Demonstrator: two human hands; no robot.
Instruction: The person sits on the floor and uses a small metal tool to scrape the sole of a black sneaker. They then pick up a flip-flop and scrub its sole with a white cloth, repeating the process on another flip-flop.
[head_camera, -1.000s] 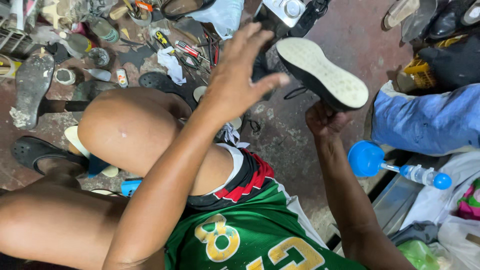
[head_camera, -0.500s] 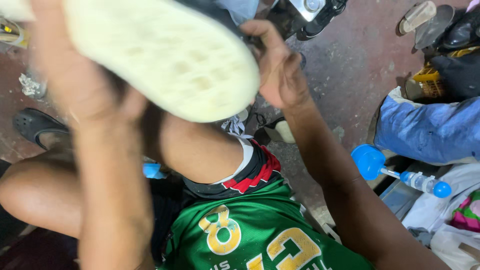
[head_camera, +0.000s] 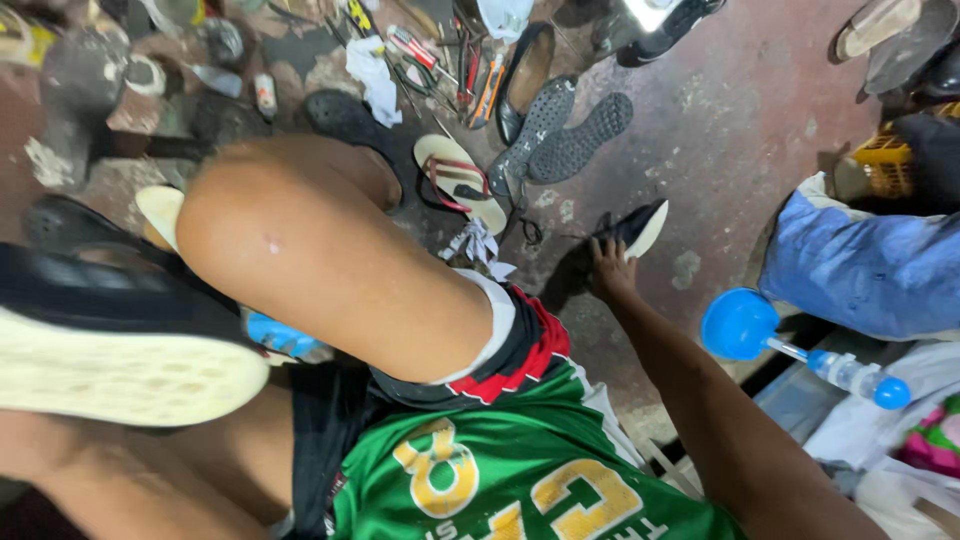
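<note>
The right hand (head_camera: 608, 268) grips the heel of a black sneaker with a white sole (head_camera: 636, 227) on the stained concrete floor (head_camera: 740, 120). A second white-soled black sneaker (head_camera: 110, 350) sits at the lower left; the left hand is hidden, its grip impossible to tell.

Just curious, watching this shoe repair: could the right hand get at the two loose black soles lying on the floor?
Probably yes. The right hand rests on a black shoe on the floor, and the black soles lie a little further out. Only bare floor shows between them, with nothing piled on top.
</note>
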